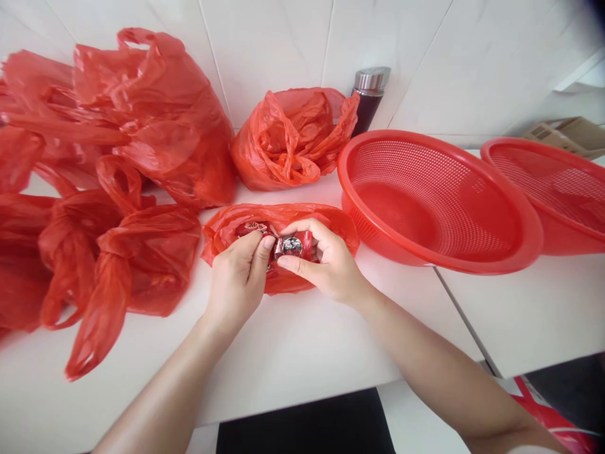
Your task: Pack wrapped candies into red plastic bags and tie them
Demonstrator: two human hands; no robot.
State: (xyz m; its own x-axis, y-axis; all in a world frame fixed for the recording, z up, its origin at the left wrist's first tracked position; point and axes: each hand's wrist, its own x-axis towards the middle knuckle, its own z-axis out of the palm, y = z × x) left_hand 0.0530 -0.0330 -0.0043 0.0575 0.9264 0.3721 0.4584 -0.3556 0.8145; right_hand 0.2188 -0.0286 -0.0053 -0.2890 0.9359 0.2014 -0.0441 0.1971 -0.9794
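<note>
A small shiny red wrapped packet (293,244) with dark and white print is held between both hands. My right hand (338,261) grips its right part, thumb in front and fingers behind. My left hand (239,274) is closed in a pinch at the packet's left end, the thumb pressed against the forefinger. Another dark red wrapper with white lettering (255,227) shows just behind my left fingers; whether the left hand touches it I cannot tell. Both hands are over an opened red plastic bag (333,221), whose contents are mostly hidden by them.
Several full red plastic bags (161,126) crowd the left, some knotted. Another red bag (293,139) sits behind, beside a dark flask (367,104) with a metal lid. Two red mesh baskets (439,261) stand right on the white table (302,353). A cardboard box (574,135) is at far right.
</note>
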